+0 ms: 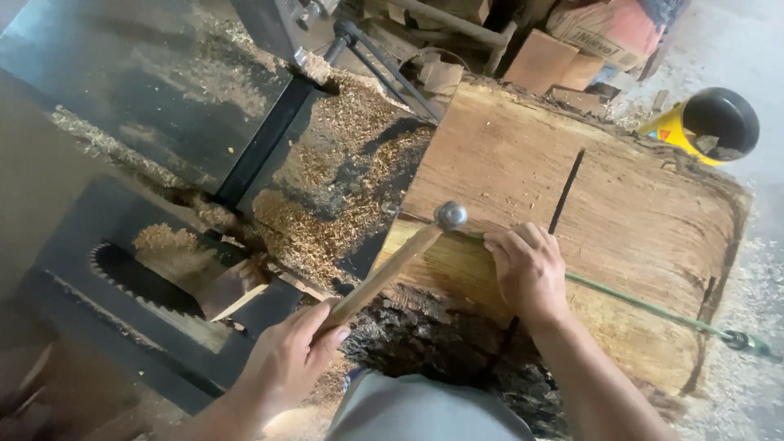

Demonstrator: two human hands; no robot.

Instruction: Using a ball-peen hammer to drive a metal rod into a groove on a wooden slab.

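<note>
My left hand point(287, 361) grips the wooden handle of a hammer point(390, 266), whose round metal head point(451, 215) is raised over the near edge of a big rough timber slab point(621, 204). My right hand point(529, 269) rests on the slab's near edge with fingers curled, right beside a dark saw cut point(566, 190) running across the top. A green cord point(645, 307) stretches along the slab from under my right hand to the right. What the right fingers pinch, if anything, is hidden.
A circular saw blade point(135, 282) sticks up from the dark, sawdust-covered saw table point(163, 106) at left. Wood offcuts point(555, 61) and a yellow and black bucket point(709, 124) lie beyond the slab. Sawdust covers the floor at right.
</note>
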